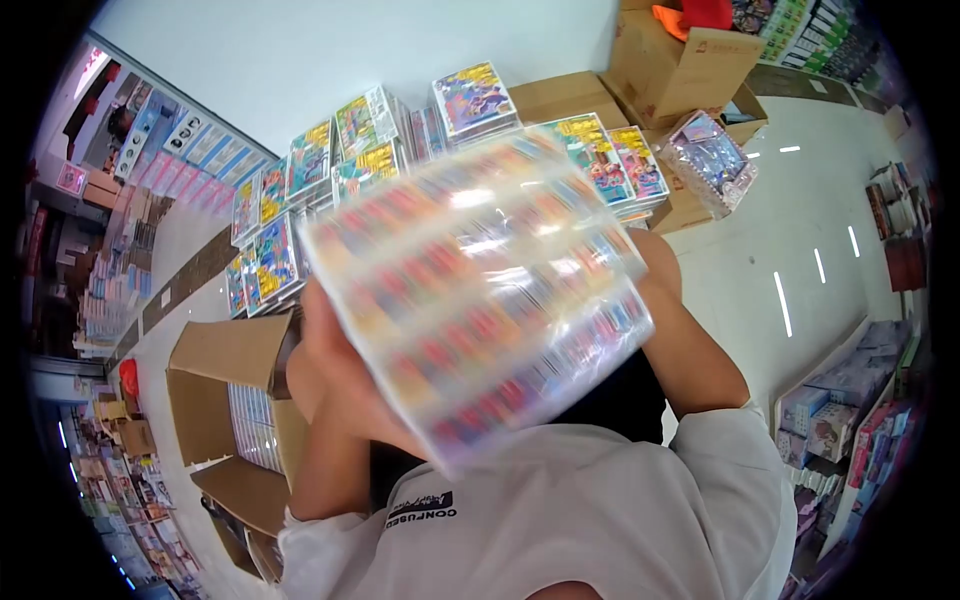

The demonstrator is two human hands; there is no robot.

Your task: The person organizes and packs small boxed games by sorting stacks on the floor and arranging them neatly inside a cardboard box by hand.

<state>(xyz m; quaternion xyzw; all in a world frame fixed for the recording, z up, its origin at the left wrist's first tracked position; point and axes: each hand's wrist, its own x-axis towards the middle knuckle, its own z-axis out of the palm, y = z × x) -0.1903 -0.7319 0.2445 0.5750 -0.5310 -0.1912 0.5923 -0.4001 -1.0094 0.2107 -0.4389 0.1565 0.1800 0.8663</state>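
A clear-wrapped bundle of colourful printed packs (480, 290) fills the middle of the view, raised above my lap and tilted. Motion smears its print, so I cannot read it. My left hand (335, 350) is closed on the bundle's left edge, blurred, with part of its fingers behind the bundle. On the other side my right forearm runs up to the bundle's right edge. My right hand supports it there, its fingers hidden behind the wrap.
Stacks of bright picture packs (365, 125) line the white wall ahead. An open carton (230, 350) with white-edged items stands at my left. More cardboard boxes (690, 75) and a plastic-wrapped pack (705, 160) sit ahead right. Loaded shelves (850, 400) flank the right side.
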